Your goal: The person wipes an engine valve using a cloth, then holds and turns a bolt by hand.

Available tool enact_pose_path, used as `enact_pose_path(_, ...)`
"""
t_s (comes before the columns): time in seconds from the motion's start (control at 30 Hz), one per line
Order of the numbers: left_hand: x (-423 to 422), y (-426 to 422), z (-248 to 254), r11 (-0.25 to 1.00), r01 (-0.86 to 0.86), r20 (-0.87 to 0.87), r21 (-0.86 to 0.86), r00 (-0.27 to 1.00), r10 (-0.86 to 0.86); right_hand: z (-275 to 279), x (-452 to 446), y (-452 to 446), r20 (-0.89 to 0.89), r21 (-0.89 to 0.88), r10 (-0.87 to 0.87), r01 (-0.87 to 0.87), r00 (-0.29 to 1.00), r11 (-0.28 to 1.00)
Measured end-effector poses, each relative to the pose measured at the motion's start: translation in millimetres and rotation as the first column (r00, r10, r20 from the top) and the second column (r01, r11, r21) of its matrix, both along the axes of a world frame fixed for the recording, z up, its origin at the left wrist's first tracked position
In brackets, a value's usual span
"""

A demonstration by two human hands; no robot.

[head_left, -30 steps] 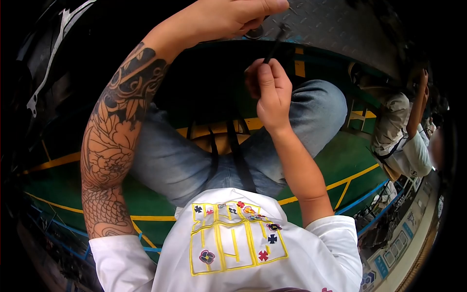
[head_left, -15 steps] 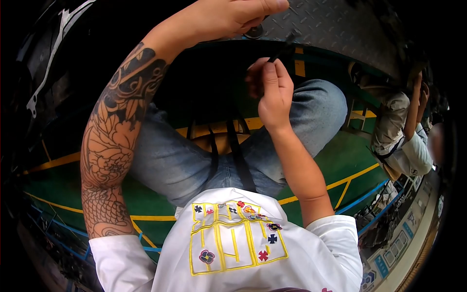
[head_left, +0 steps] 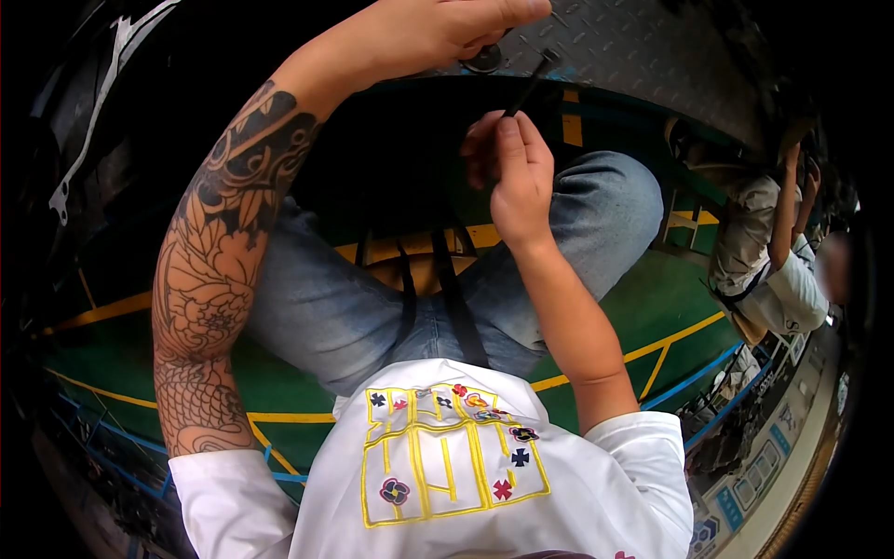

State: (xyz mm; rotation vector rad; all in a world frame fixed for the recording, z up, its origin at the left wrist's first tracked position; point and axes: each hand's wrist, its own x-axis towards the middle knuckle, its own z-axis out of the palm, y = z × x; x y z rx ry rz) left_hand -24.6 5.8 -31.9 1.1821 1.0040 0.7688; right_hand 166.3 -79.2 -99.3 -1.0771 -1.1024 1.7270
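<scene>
My right hand (head_left: 523, 182), fingers part-curled, pinches 1 slim dark tool (head_left: 529, 86) low — likely leaving its head free — by the tread plate's (head_left: 619, 65) near edge. My left hand (head_left: 466, 28) is partly closed; I can't tell its hold.

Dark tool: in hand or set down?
In hand: the right hand grips the dark tool near one end; the other end sticks out.

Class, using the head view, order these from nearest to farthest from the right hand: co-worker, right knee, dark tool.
1. Dark tool: held in the right hand.
2. Right knee: just right of that hand.
3. Co-worker: far right, in the background.
</scene>
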Motion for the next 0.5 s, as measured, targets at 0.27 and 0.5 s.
enact_pose_path(0.27,3,0,2,1.000,-0.023,0.045,-0.005,0.999,0.023,-3,-4,-4,0.005,0.047,-0.001,0.000,1.000,0.999)
enact_pose_path(0.5,5,-4,5,0.976,-0.095,-0.003,0.197,0.995,0.098,-6,-5,-6,0.050,0.097,-0.019,0.014,0.999,0.995)
